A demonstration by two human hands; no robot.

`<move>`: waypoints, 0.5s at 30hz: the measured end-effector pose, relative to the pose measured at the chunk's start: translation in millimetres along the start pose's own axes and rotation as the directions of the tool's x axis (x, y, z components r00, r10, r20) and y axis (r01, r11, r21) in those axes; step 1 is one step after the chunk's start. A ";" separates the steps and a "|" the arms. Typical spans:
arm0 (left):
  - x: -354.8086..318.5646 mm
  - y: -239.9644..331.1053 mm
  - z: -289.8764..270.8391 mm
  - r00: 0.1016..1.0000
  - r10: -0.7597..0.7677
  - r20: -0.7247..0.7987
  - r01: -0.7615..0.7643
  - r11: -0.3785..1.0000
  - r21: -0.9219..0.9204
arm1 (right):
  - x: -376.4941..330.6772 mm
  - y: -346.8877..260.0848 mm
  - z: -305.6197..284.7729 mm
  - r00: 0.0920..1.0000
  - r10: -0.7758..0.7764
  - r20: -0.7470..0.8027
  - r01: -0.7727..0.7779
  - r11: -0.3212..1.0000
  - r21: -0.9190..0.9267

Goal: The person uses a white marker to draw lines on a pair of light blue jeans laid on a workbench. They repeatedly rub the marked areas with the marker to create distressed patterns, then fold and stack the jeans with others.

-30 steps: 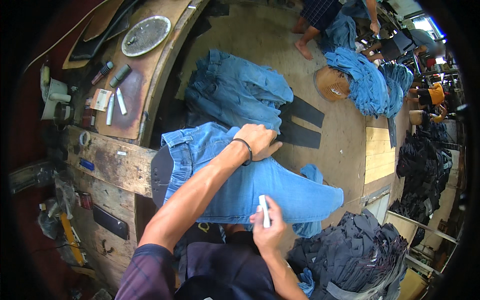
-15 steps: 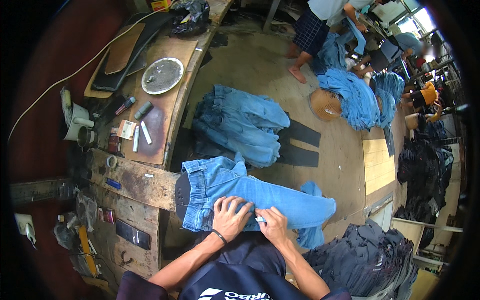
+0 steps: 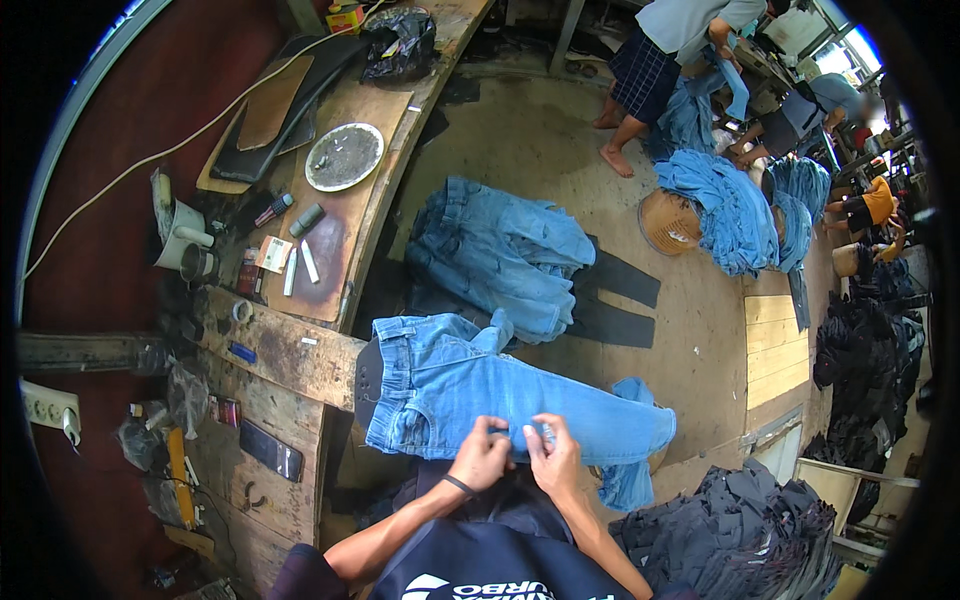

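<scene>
Light blue jeans [image 3: 460, 385] are pulled over the end of a narrow board, with the elastic waistband at the left and the leg stretching right. Above the near edge of the leg, my left hand [image 3: 480, 460] has its fingers curled in. Whether anything is between them is too small to tell. Close beside it, my right hand [image 3: 556, 462] is closed on a small pale bluish-grey piece [image 3: 547, 433], whose kind I cannot make out. The dark board end [image 3: 368, 378] sticks out of the waist.
A heap of blue jeans [image 3: 500, 250] lies beyond the board, with dark trousers [image 3: 615, 290] under it. A dark cloth pile [image 3: 730, 530] is at lower right. The wooden bench [image 3: 300, 450] at left holds a phone [image 3: 270, 450] and a round dish [image 3: 344, 157]. Other people work at upper right.
My left hand has come off the denim, where its fingers were spread, and curled up. My right hand has turned upward with the small pale piece. The whole view has shifted slightly.
</scene>
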State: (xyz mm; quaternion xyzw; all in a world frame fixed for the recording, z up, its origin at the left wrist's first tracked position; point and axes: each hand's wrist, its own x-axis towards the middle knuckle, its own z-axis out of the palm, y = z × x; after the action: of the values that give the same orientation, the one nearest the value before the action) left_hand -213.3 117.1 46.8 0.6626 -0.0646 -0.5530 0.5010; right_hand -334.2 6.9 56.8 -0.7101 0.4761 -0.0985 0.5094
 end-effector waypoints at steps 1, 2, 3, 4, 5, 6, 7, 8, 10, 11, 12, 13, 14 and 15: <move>1.1 0.0 -0.1 0.979 -0.204 0.000 0.200 0.959 -0.200 | 0.6 -0.1 -2.0 0.999 -0.011 -0.030 0.010 0.999 -0.034; -0.6 -0.5 -1.8 0.972 -0.237 0.003 0.219 0.894 -0.391 | 0.6 0.1 -3.6 0.999 0.017 -0.041 -0.019 0.998 -0.055; 0.3 0.1 -5.3 0.970 -0.230 0.075 0.242 0.921 -0.305 | 0.5 0.7 -5.4 0.992 0.119 -0.046 -0.123 0.988 -0.092; 0.6 0.1 -7.2 0.976 -0.191 0.105 0.210 0.954 -0.215 | 2.6 1.9 -5.0 0.993 0.116 0.019 -0.111 0.979 -0.169; 1.5 0.3 -9.9 0.971 -0.200 0.129 0.212 0.973 -0.089 | 3.7 3.3 -5.2 0.999 0.043 0.002 -0.042 0.989 -0.140; 3.5 0.5 -9.7 0.975 -0.183 0.125 0.192 0.979 -0.068 | 4.9 4.8 -4.5 1.000 0.012 0.003 -0.012 0.992 -0.123; 5.0 0.2 -8.9 0.987 -0.109 0.116 0.109 0.994 0.005 | 6.9 6.4 -3.9 0.999 -0.026 -0.018 0.024 0.995 -0.094; 7.5 -0.2 -6.6 0.991 -0.060 0.118 0.048 0.994 0.102 | 5.2 7.8 -3.3 0.999 -0.046 -0.019 0.045 0.997 -0.058; 10.3 -2.1 -1.2 0.991 0.037 0.130 -0.058 0.985 0.162 | 3.4 10.5 -2.6 0.999 -0.039 -0.017 0.038 0.998 -0.041; 10.6 -3.3 0.6 0.994 0.041 0.103 -0.061 0.977 0.204 | 2.4 11.7 -2.7 1.000 0.007 -0.012 -0.007 1.000 -0.030; 9.2 -4.5 0.8 0.993 0.052 0.104 -0.076 0.966 0.246 | 0.7 12.6 -3.1 0.999 -0.022 -0.029 0.022 1.000 0.000; 7.3 -5.5 -0.7 0.995 0.055 0.082 -0.079 0.946 0.315 | -0.3 13.6 -3.6 0.997 -0.065 -0.049 0.067 0.998 0.023; 3.3 -6.8 -3.6 0.995 0.025 0.099 -0.045 0.978 0.202 | -1.2 14.8 -4.1 0.995 -0.082 -0.062 0.085 0.995 0.048; -1.2 -7.8 -8.0 0.996 -0.010 0.092 0.000 0.994 0.112 | -1.7 16.0 -4.6 0.994 -0.083 -0.070 0.088 0.993 0.084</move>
State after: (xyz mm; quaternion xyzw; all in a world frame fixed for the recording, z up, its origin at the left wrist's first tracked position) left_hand -211.0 126.4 40.9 0.6636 -0.1171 -0.5798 0.4580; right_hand -347.2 4.9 46.4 -0.7033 0.4572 -0.1643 0.5190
